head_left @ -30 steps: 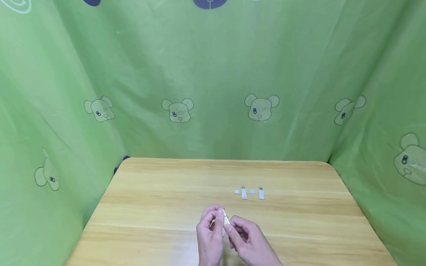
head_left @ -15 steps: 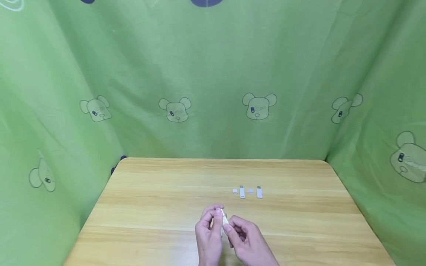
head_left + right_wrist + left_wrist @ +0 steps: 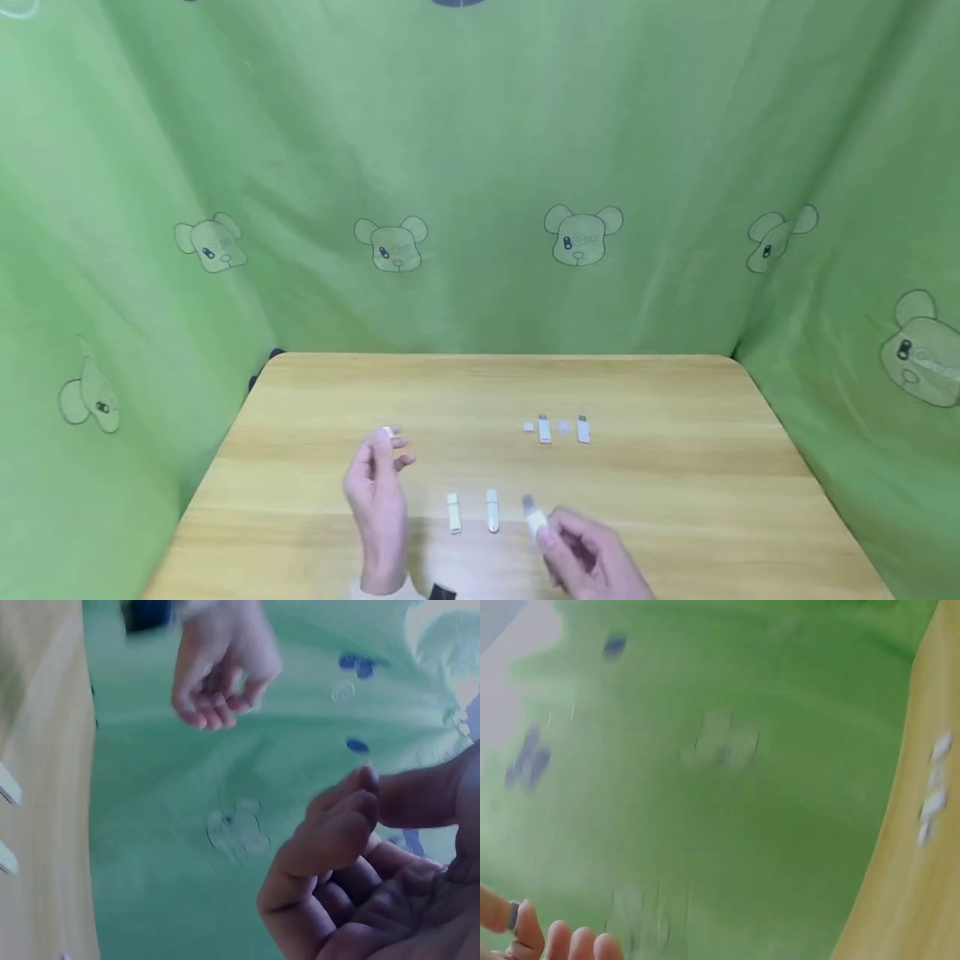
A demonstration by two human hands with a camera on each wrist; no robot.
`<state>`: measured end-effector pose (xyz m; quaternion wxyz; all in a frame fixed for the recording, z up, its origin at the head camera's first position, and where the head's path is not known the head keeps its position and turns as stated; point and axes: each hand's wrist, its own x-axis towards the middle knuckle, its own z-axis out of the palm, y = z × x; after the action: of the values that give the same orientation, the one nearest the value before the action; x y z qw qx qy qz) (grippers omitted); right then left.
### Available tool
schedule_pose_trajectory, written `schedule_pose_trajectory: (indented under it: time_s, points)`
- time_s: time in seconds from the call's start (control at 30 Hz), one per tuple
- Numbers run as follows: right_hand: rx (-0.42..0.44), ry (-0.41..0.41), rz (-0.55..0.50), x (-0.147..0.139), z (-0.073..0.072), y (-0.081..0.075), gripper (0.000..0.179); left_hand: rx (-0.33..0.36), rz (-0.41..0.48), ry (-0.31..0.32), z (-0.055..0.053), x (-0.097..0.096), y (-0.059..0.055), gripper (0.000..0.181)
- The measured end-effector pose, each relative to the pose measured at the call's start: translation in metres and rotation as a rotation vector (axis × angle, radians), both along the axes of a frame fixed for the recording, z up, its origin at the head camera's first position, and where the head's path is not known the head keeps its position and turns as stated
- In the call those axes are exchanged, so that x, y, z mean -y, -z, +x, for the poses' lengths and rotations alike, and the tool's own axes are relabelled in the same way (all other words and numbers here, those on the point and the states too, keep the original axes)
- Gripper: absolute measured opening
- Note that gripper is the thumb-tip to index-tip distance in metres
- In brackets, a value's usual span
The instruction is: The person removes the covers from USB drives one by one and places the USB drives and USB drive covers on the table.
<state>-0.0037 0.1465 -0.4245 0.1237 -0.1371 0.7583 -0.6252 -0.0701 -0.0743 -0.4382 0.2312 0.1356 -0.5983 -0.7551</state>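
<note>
My right hand [image 3: 592, 554] pinches a white USB flash drive [image 3: 535, 518] between thumb and fingers, its metal plug bare and pointing away from me. Well to the left, my left hand [image 3: 378, 492] is raised above the table, holding a small white cap [image 3: 388, 431] between thumb and index finger. In the left wrist view the cap [image 3: 514, 915] looks dark, and the other fingers are loosely extended. Between the hands lie two capped flash drives [image 3: 453, 513], side by side. The right wrist view shows my curled right fingers [image 3: 322, 847], with the drive hidden.
Farther back on the wooden table [image 3: 315, 400] is a row of two uncapped flash drives, a left one [image 3: 544, 430] and a right one [image 3: 583, 430]. A loose cap [image 3: 528, 427] lies left of each. Green curtains [image 3: 480, 167] surround the table.
My hands have come apart, and the cap is off the flash drive. The left hand moved left with the cap, the right hand slightly right with the drive. Two capped drives have come into view.
</note>
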Motion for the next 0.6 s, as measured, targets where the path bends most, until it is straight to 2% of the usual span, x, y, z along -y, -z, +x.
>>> schedule_pose_trajectory:
  time_s: [0.07,0.13,0.23,0.33,0.6]
  points:
    - [-0.064,0.044,-0.021,-0.004,-0.003,-0.001,0.024,0.036,-0.044,0.049,0.004,-0.002,-0.002,0.035]
    - [-0.142,0.059,-0.046,-0.005,-0.007,-0.001,0.022,0.076,-0.069,0.085,0.008,-0.008,0.000,0.035]
    - [-0.166,0.039,-0.068,-0.005,-0.009,-0.001,0.022,0.096,-0.072,0.058,0.011,-0.014,0.006,0.034]
    - [-0.137,0.038,-0.061,-0.005,-0.009,-0.002,0.022,0.096,-0.091,0.042,0.011,-0.015,0.010,0.032]
    - [0.004,0.102,0.018,-0.006,-0.014,-0.009,0.022,0.031,-0.118,0.061,0.013,-0.013,0.015,0.030]
